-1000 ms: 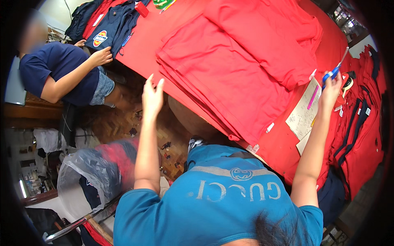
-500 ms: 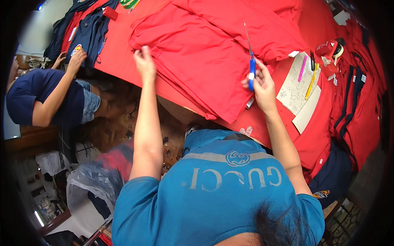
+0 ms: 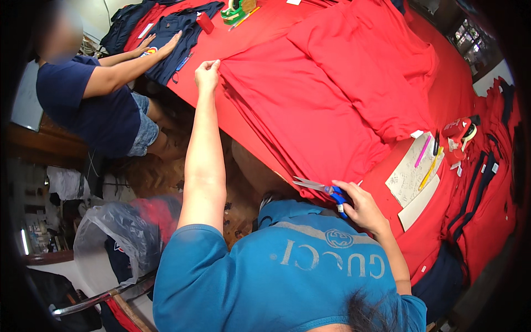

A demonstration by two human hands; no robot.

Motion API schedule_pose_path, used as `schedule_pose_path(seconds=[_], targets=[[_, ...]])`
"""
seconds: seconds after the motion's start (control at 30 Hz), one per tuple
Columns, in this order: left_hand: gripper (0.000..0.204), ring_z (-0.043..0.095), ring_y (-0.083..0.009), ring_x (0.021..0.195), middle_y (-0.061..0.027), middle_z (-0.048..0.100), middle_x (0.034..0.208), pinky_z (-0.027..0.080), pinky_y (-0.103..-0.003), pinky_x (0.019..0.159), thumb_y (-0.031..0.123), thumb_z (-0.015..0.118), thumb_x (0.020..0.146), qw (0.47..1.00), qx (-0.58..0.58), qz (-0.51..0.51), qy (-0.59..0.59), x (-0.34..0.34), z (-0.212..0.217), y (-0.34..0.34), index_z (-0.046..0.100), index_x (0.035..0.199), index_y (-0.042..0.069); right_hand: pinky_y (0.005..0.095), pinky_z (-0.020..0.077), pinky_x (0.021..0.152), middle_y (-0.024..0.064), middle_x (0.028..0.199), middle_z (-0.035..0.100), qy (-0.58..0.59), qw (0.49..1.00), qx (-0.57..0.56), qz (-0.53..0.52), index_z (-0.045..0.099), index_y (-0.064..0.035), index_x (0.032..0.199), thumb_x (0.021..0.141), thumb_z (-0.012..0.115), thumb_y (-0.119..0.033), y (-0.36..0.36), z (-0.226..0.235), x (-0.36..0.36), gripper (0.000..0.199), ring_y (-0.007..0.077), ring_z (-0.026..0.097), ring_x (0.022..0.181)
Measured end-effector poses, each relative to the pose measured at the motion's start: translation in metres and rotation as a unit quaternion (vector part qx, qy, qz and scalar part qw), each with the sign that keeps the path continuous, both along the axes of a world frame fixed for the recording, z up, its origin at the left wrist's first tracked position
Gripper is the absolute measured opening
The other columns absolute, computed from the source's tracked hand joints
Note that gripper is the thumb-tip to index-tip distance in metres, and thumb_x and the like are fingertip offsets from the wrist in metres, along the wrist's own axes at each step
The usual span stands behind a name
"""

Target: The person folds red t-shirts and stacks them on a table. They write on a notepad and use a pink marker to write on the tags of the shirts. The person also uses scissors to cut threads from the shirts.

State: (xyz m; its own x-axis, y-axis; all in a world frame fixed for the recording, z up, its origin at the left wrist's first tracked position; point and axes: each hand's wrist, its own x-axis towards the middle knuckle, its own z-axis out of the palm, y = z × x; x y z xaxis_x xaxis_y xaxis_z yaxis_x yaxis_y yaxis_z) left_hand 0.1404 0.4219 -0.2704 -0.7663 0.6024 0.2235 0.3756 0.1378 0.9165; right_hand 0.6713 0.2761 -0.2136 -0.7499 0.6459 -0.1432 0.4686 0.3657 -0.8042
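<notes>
A large red garment (image 3: 326, 94) lies spread over the red-covered table in front of me. My left hand (image 3: 207, 74) pinches its far left corner, and the cloth pulls into creases from there toward the right. Close to my body, by the table's near edge, my right hand (image 3: 362, 207) holds blue-handled scissors (image 3: 335, 193). Their blades point left, slightly parted, beside the garment's near edge. I cannot tell whether the blades touch the cloth.
On the right lie a paper sheet (image 3: 406, 177), a pink pen (image 3: 422, 151), a yellow pen (image 3: 430, 172) and a red tape dispenser (image 3: 457, 128). A green tape dispenser (image 3: 233, 12) stands far off. At left, a co-worker (image 3: 91, 105) presses both hands on a dark garment (image 3: 177, 41).
My left hand, open before, has closed on the garment's corner. My right hand has come nearer my body, and the scissors have swung from pointing away to pointing left, blades now parted.
</notes>
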Motion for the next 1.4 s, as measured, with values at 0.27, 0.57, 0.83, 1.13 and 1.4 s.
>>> schedule_pose_path(seconds=[0.27,0.57,0.83,1.13,1.4], targets=[[0.034,0.055,-0.0091,0.059,-0.0015,0.057,0.068,0.045,-0.024,0.053,0.036,0.054,0.099,0.997,0.002,-0.004,-0.081,0.053,0.000,-0.043,0.060,0.091,0.003,0.0318,0.0516,0.087,0.0143,0.124,0.059,0.187,0.944,-0.239,-0.133,0.045,0.0037,0.138,0.085,0.049,0.005,0.002,-0.006,0.020,0.054,0.0200,0.066,0.098],[0.044,0.057,-0.0285,0.058,-0.0134,0.057,0.061,0.046,-0.040,0.059,0.039,0.059,0.094,0.940,-0.243,-0.229,0.068,0.219,0.000,-0.151,0.055,0.073,0.000,0.0346,0.0563,0.081,0.0132,0.100,0.060,0.281,0.906,-0.222,-0.224,0.038,0.0063,0.141,0.089,0.051,0.000,0.010,-0.011,0.036,0.054,0.0229,0.067,0.093],[0.033,0.065,-0.0415,0.074,-0.0228,0.065,0.075,0.052,-0.049,0.071,0.029,0.049,0.094,0.847,-0.337,-0.232,0.339,0.226,0.048,-0.151,0.064,0.081,0.003,0.0350,0.0582,0.077,0.0140,0.100,0.059,0.271,0.906,-0.221,-0.237,0.035,0.0063,0.143,0.090,0.053,-0.004,-0.006,-0.018,0.039,0.057,0.0252,0.068,0.089],[0.035,0.065,-0.0202,0.090,-0.0062,0.064,0.102,0.051,-0.037,0.085,0.048,0.052,0.097,0.757,-0.067,-0.375,-0.530,0.219,0.052,-0.108,0.056,0.110,0.016,0.0332,0.0566,0.080,0.0123,0.107,0.057,0.305,0.880,-0.268,-0.248,0.032,0.0039,0.146,0.092,0.056,-0.002,-0.015,-0.003,0.034,0.059,0.0226,0.067,0.090],[0.063,0.063,-0.0163,0.090,-0.0093,0.065,0.107,0.049,-0.029,0.079,0.020,0.078,0.081,0.876,-0.191,-0.375,-0.236,0.274,0.031,-0.166,0.043,0.127,-0.006,0.0314,0.0543,0.081,0.0142,0.110,0.059,0.293,0.869,-0.322,-0.234,0.030,0.0031,0.148,0.093,0.054,0.001,-0.030,0.007,0.035,0.060,0.0199,0.066,0.092]])
